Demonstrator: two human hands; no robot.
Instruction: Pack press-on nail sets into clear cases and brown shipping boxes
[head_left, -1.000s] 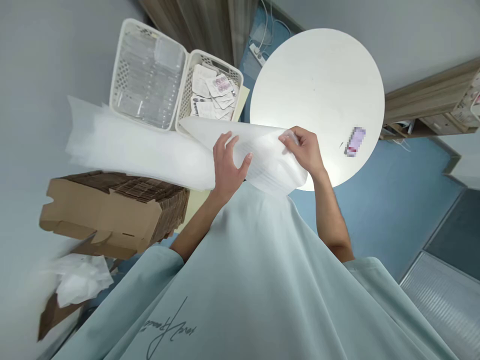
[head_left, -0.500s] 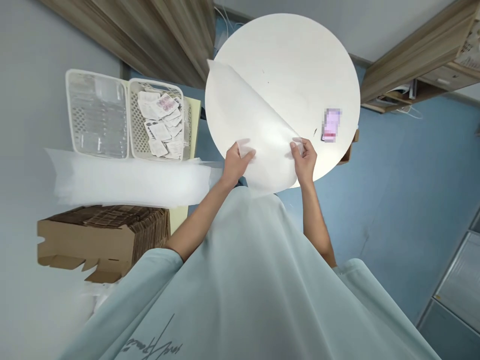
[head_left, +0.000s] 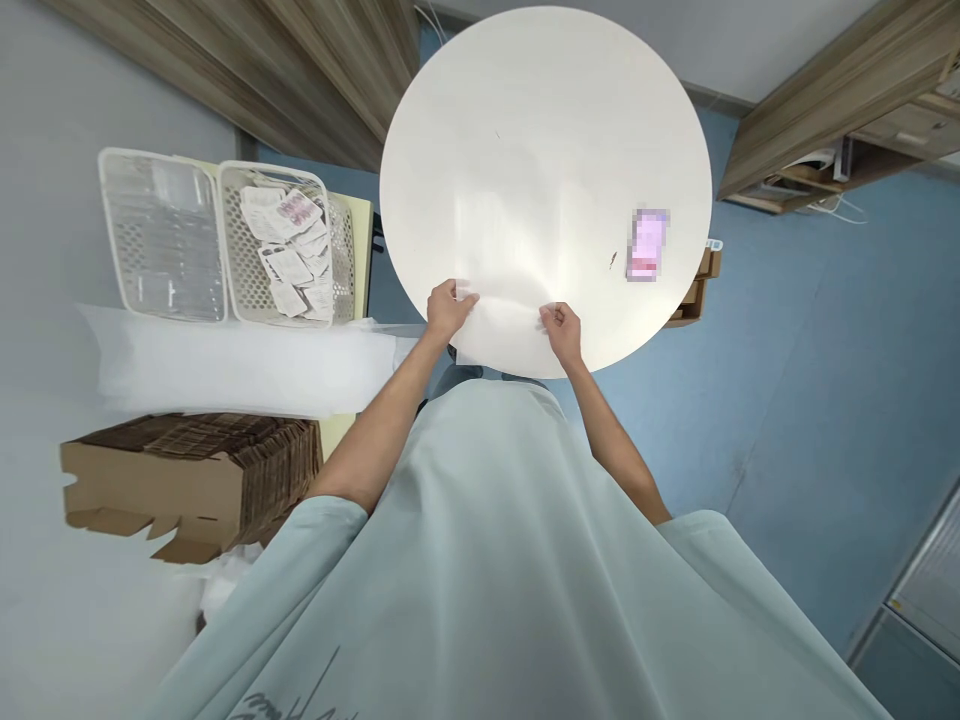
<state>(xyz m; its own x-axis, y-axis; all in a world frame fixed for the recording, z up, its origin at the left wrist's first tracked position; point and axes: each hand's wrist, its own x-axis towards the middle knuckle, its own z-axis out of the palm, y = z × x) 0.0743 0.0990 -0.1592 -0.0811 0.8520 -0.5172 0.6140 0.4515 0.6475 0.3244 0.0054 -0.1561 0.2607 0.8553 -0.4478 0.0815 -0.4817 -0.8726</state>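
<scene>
A thin, whitish, see-through sheet lies over the near part of the round white table, its near end lifted slightly between my hands. My left hand pinches its left edge between thumb and fingers. On the opposite edge, my right hand is closed with the sheet between thumb and fingertips. The sheet's outline is hard to tell from the white tabletop. To the right of my right hand, a phone-like object with a blurred-out pink surface rests on the table.
At the left, a white basket holds printed cards, next to another basket of clear plastic packs. A stack of whitish sheets and a bundle of folded brown cardboard lie nearer me. Brown boxes stand beyond the table's right edge.
The sheet, slanted and folded over before, now lies straighter and flatter on the table. My hands have come closer together, the right one moving left.
</scene>
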